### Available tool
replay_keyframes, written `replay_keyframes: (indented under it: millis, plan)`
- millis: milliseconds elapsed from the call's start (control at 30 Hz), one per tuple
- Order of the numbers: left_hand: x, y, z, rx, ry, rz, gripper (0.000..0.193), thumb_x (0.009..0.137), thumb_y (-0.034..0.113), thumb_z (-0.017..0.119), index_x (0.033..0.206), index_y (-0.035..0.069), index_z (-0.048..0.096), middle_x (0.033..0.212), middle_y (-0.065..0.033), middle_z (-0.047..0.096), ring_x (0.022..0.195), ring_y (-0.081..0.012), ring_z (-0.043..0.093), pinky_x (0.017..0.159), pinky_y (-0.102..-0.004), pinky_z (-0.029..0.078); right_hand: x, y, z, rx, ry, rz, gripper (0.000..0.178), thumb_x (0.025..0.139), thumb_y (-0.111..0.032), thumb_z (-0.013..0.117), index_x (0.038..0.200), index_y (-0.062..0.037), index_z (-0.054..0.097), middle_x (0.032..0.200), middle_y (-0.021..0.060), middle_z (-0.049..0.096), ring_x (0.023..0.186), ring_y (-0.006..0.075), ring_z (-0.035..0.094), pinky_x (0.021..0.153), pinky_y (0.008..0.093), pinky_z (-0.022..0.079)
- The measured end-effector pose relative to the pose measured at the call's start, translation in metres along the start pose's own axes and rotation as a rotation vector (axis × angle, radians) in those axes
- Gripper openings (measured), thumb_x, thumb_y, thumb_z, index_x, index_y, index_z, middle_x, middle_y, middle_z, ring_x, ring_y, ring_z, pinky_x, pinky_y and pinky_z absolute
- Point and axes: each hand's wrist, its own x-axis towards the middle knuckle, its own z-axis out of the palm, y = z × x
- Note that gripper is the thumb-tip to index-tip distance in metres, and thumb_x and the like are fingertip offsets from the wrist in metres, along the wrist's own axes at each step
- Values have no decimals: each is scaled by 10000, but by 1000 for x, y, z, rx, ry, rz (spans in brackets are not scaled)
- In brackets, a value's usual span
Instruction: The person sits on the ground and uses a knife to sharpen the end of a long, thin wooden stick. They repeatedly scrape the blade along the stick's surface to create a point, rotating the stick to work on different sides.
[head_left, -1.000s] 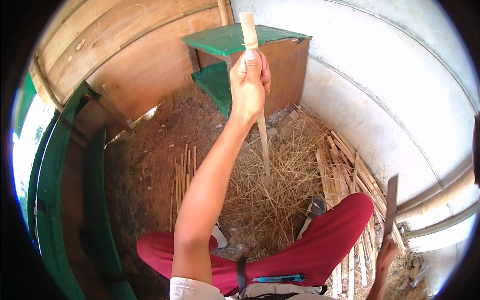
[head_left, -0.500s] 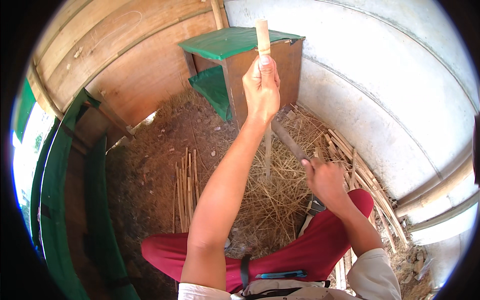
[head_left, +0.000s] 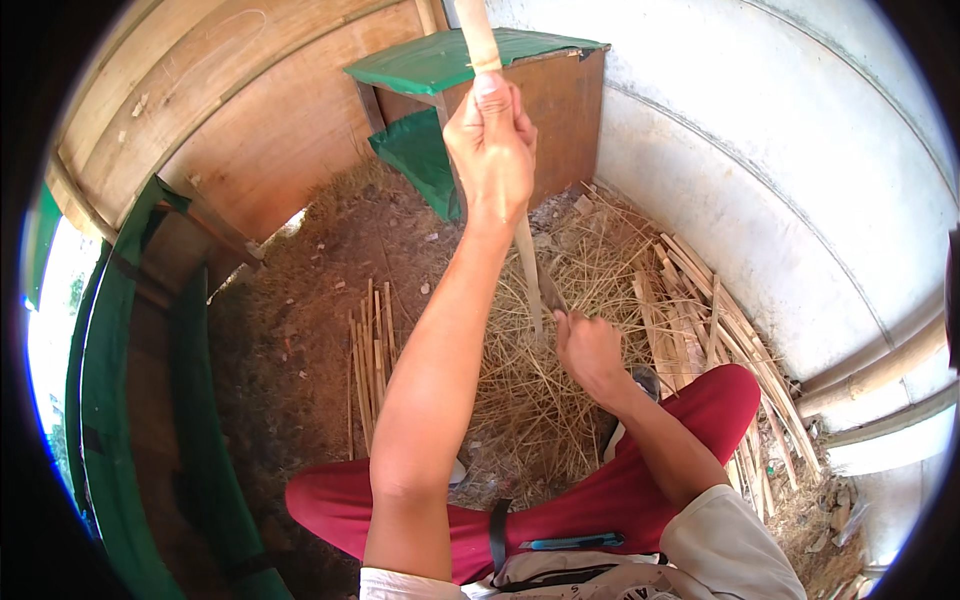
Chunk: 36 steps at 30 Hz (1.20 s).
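My left hand [head_left: 492,150] is raised in front, its fingers wrapped round a pale bamboo strip [head_left: 478,35]. The strip runs past the top edge of the view and slants down behind my wrist to a thin lower end. Lower and to the right, my right hand [head_left: 590,355] is closed on a knife; its handle is hidden in the fist. The dark knife blade [head_left: 550,290] lies against or just beside the strip's lower part; contact is hard to tell. Beneath both hands spreads a heap of straw-coloured shavings [head_left: 530,400].
Split bamboo strips [head_left: 735,325] lie in a pile along the pale wall on the right. Several more strips [head_left: 372,355] rest left of the shavings. A wooden box with a green cover [head_left: 440,60] stands ahead. Green-covered shelving [head_left: 110,400] lines the left. A blue cutter [head_left: 570,542] lies at my lap.
My right hand has moved down and left with the knife, bringing the blade to the strip's lower part. My left hand and the strip have shifted up and left, tilting slightly.
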Motion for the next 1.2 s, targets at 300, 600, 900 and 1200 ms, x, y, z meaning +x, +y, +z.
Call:
replay_keyframes:
  millis: [300,600,900,1200]
  plan:
    - [10,-2,-19,4,41,78,502,1046,489,428,756,79,426,579,18,351,443,-65,319,405,-252,225,33,-54,-20,182,125,63,411,998,-255,541,686,0,620,457,173,543,382,336,567,376,415,440]
    - [9,-3,-24,42,49,93,501,1047,502,415,769,85,418,577,13,342,434,-70,313,406,-262,210,25,-58,-26,138,1,127,354,969,-250,573,753,20,648,535,217,591,478,394,618,476,481,498]
    - [7,-4,-15,43,35,110,495,1052,488,412,778,76,432,603,3,388,438,-71,336,388,-264,254,5,-15,12,133,-7,110,357,961,-233,574,733,34,637,546,235,594,498,422,616,514,503,509]
    - [4,-1,-4,74,27,117,523,1042,507,431,757,68,441,565,9,368,434,-68,321,395,-256,236,-22,-1,39,69,61,48,349,976,-203,587,693,-2,626,480,195,538,373,343,543,398,428,435]
